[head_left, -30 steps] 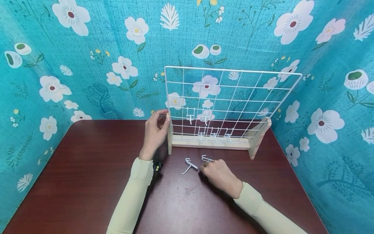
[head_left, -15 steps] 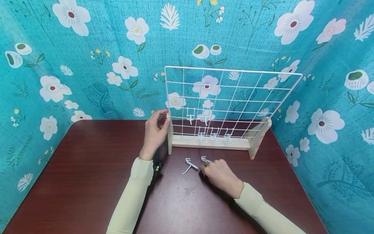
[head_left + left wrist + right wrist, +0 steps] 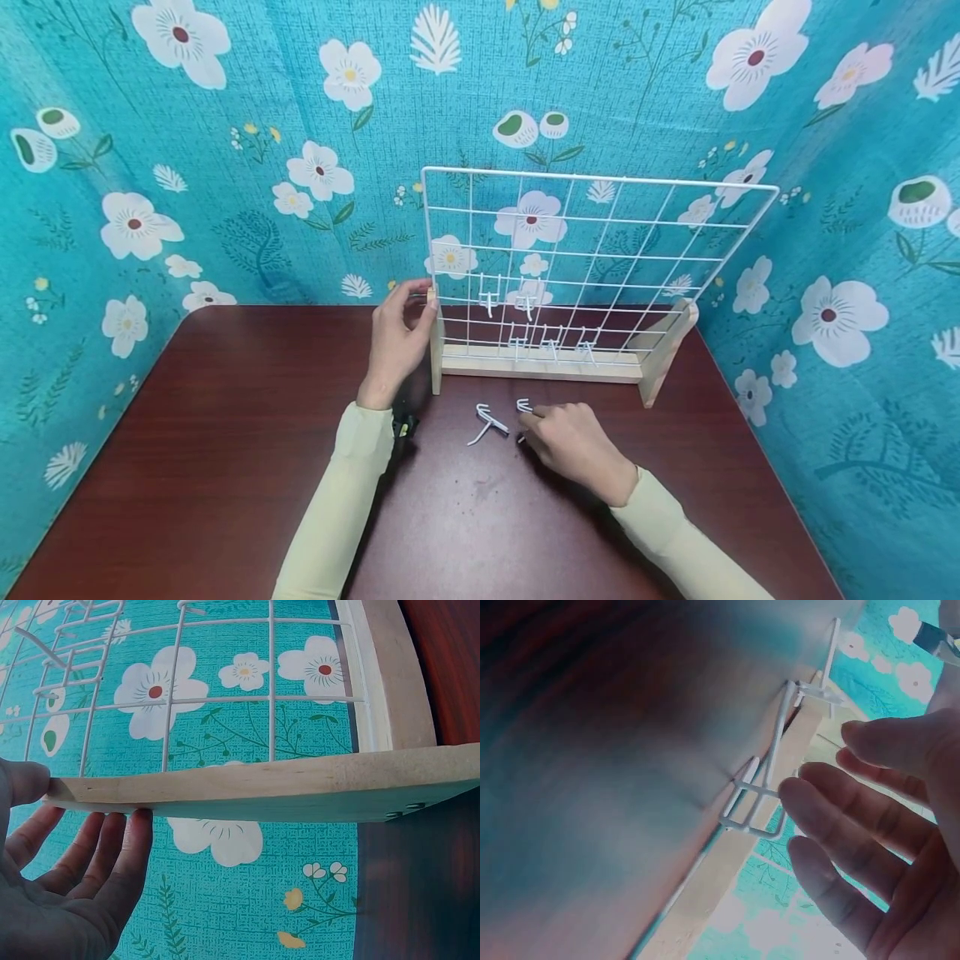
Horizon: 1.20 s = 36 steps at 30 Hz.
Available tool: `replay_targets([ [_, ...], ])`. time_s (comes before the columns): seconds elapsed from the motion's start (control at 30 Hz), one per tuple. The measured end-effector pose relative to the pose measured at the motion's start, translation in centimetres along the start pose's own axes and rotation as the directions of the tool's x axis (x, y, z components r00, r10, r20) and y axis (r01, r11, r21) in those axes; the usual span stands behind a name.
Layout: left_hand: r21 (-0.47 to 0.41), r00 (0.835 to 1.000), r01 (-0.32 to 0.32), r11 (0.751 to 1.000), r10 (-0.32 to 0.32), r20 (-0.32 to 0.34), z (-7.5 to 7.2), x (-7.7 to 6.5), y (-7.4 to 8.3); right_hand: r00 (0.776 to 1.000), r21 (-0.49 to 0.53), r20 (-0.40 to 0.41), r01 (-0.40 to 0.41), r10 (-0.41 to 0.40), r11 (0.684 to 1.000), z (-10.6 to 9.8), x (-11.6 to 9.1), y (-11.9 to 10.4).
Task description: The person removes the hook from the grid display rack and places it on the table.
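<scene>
Pinching the upper end of the left side panel (image 3: 437,354), the left hand (image 3: 397,342) has its thumb on one side and its fingers, a little apart, against the other. The panel looks like bare wood, stiff and grippy enough, so this is a sound place to steady the rack near the table's (image 3: 225,433) far edge. Rightward, the wire grid (image 3: 558,252) should be light and slightly springy; better to brace the wood than pull on the wires. Five small hooks hang there: two upper hooks (image 3: 489,302) and three lower hooks (image 3: 552,344), above the wooden bottom rail (image 3: 540,369). On the table in front lies the left loose hook (image 3: 487,423), its prong free, then the right loose hook (image 3: 523,406), partly covered by the right hand (image 3: 581,442). Those fingers are loosely bent and slightly spread beside a hook; I cannot tell whether a fingertip touches it. Such hooks are probably rigid, very light, smooth, hard to break and apt to skid or roll, best taken between thumb and forefinger by the back frame. The right side panel (image 3: 667,354) stands near the table's right edge.
</scene>
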<state>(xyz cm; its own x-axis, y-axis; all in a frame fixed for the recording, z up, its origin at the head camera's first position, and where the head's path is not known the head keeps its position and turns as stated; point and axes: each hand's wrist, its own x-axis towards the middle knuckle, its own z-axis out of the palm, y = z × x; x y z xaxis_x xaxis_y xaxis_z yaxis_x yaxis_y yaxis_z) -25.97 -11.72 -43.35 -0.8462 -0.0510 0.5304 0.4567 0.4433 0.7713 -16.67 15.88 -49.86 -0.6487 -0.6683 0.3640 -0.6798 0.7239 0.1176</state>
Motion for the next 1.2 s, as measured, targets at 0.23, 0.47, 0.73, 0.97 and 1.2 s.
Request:
replay_targets([
  [0.23,-0.009,1.000,0.000,1.000,0.000,-0.004,0.0,0.0,0.0,0.997,0.028,-0.080,-0.009,0.012,1.000,-0.8,0.4,-0.1],
  [0.47,-0.011,1.000,-0.009,1.000,0.008,-0.007,0.0,0.1,0.0,0.988,0.044,-0.155,-0.006,0.013,0.999,-1.0,0.8,0.0],
  [0.73,-0.007,1.000,-0.015,1.000,0.015,-0.006,0.0,0.2,0.1,0.974,0.086,-0.225,-0.019,0.038,0.996,-1.7,1.0,0.3],
  [0.97,-0.004,1.000,-0.009,1.000,0.009,-0.003,-0.1,0.0,0.0,0.954,0.107,-0.298,-0.014,0.045,0.994,-2.3,1.4,0.5],
  [1.2,-0.006,1.000,-0.006,1.000,0.006,-0.004,0.0,0.0,0.1,0.922,0.125,-0.380,-0.032,0.078,0.992,-3.0,2.0,0.7],
])
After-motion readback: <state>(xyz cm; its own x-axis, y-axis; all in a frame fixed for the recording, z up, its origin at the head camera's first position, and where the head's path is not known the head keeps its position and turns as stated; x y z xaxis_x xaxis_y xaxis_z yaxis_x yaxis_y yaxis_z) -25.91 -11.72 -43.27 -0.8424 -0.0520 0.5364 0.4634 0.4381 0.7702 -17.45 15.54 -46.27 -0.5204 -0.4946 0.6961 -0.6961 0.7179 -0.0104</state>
